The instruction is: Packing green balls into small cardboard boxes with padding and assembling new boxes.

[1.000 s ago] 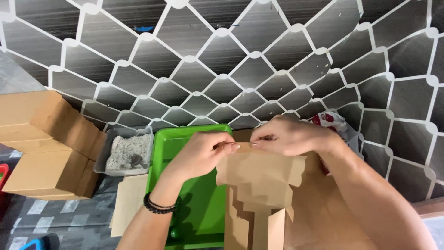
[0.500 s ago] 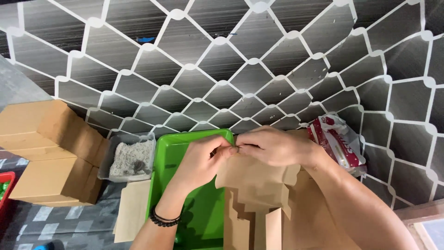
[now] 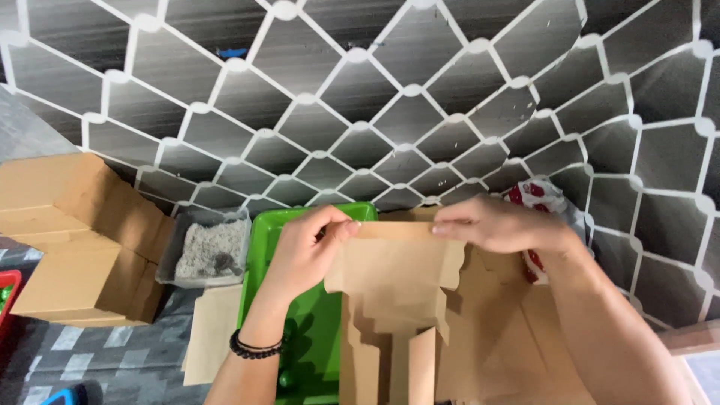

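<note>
Green tray and clear gravel tub beside the held cardboard flap.

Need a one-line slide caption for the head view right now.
Both hands, left hand and right hand, pinch the top edge of a flat brown cardboard blank above a green tray.

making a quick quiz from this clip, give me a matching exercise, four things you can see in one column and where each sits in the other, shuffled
Things:
1. green tray
2. clear tub of grey bits
3. stacked cardboard boxes
4. flat cardboard cutout

Places:
A. far left
B. held at its top edge by the left hand and right hand
C. under the left hand
D. between the boxes and the tray

Pairs: 1-C, 2-D, 3-A, 4-B
</note>
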